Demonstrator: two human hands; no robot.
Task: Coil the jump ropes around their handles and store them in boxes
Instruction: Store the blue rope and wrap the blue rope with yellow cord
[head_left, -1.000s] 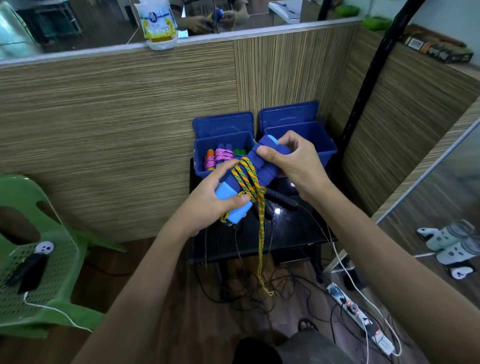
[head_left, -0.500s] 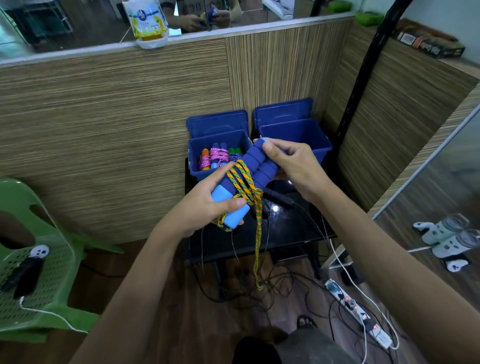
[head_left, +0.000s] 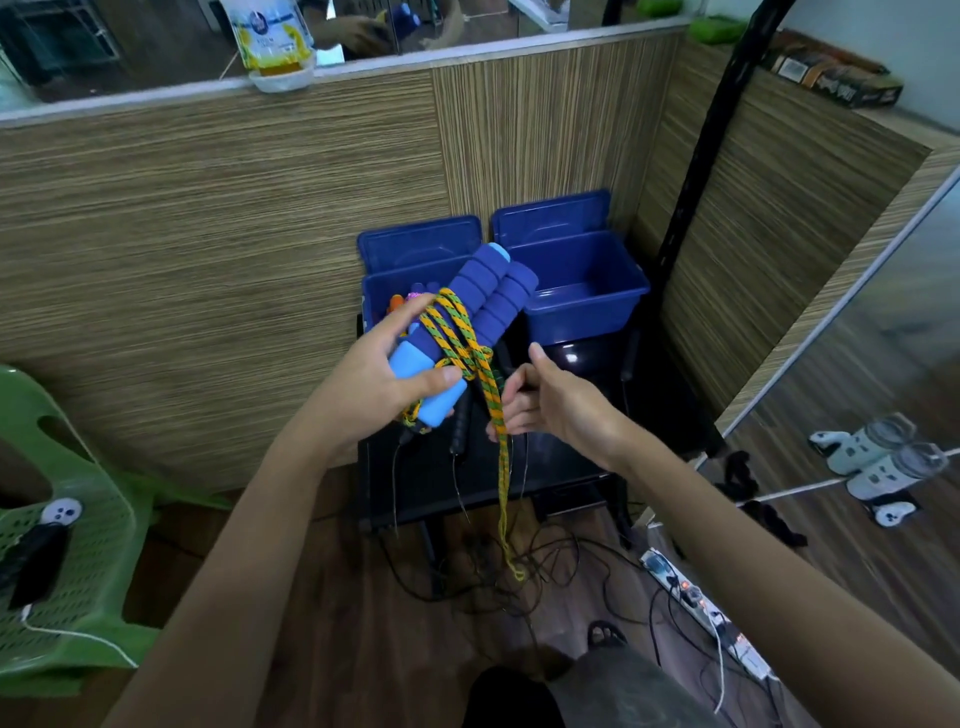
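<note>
From the head camera I see my left hand (head_left: 384, 382) wrapped round the two blue handles (head_left: 467, 317) of the jump rope, thumb across the pale-blue ends and fingers curled behind, with the pair tilted so the foam tips point toward one o'clock. The orange-green rope (head_left: 457, 332) is wound several turns about the middle of the handles, and a doubled tail drops straight toward six o'clock, its end hanging above the cables (head_left: 519, 582) on the floor.

My right hand (head_left: 550, 402), at four o'clock from the handles, pinches that hanging tail between curled fingers just below the coil, while the thumb sticks up free.

Behind the handles, at twelve o'clock, two blue boxes stand side by side on the black table (head_left: 431, 478) against the wooden partition. The left box (head_left: 379, 296) holds coiled ropes, mostly hidden by my hand; the right box (head_left: 582, 291), at one o'clock, shows a bare floor. Their lids lean upright behind them. Black rope handles lie on the table under my hands. A green plastic chair (head_left: 78, 545) sits at nine o'clock and a power strip (head_left: 701, 608) at four o'clock on the floor.
</note>
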